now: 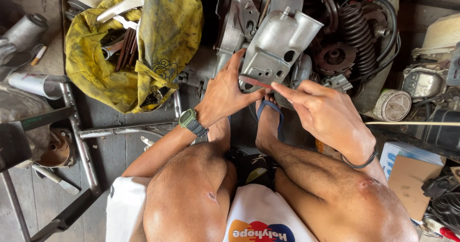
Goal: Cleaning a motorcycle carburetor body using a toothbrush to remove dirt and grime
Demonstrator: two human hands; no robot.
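A grey cast metal engine casing (275,47) stands on the floor in front of my knees. My left hand (225,93) presses against its lower edge, with a green watch on the wrist. A thin reddish strip (255,82), like a small blade, lies across the casing's edge. My right hand (323,110) pinches the strip's right end between thumb and forefinger; my left thumb touches its other end. A dark band circles my right wrist.
A dirty yellow cloth bag (134,45) with tools lies at the left. Black ribbed hose and engine parts (354,31) crowd the right. A metal frame (81,136) runs along the floor at left. A cardboard box (407,175) sits at lower right.
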